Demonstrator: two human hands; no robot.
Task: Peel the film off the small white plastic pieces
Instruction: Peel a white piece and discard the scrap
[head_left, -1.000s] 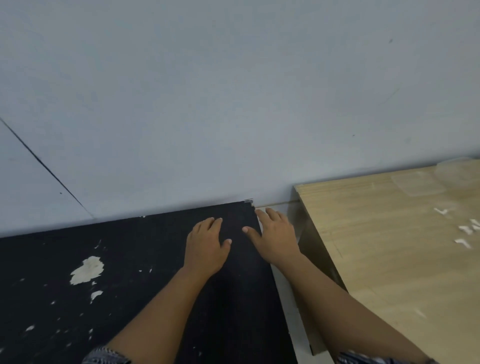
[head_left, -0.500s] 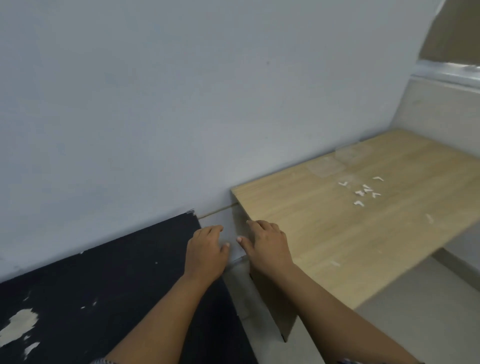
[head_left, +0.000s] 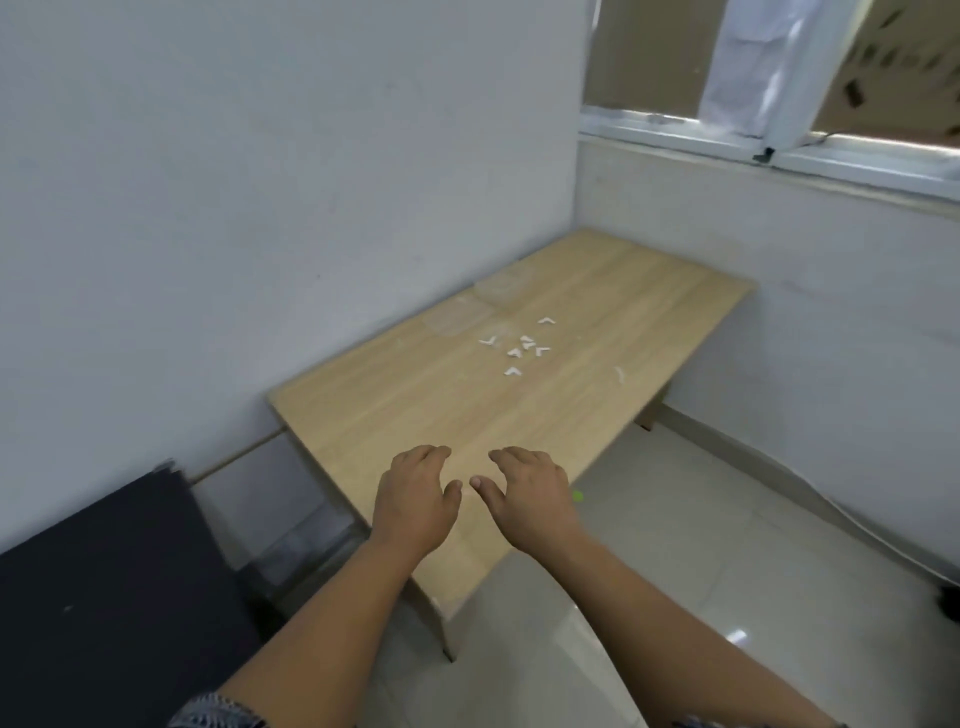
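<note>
Left hand (head_left: 415, 501), right hand (head_left: 530, 499) relaxed, grasping nothing, over near table (head_left: 363, 415) edge; white plastic pieces (head_left: 519, 345) well beyond

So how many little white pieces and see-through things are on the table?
Little white pieces: 6, scattered mid-table
Clear container parts: 2, by the wall
Scrap of film: 1, apart near the table's right edge
Total: 9

Wooden table (head_left: 395, 415) in a white-walled corner (window (head_left: 779, 78) above).
</note>
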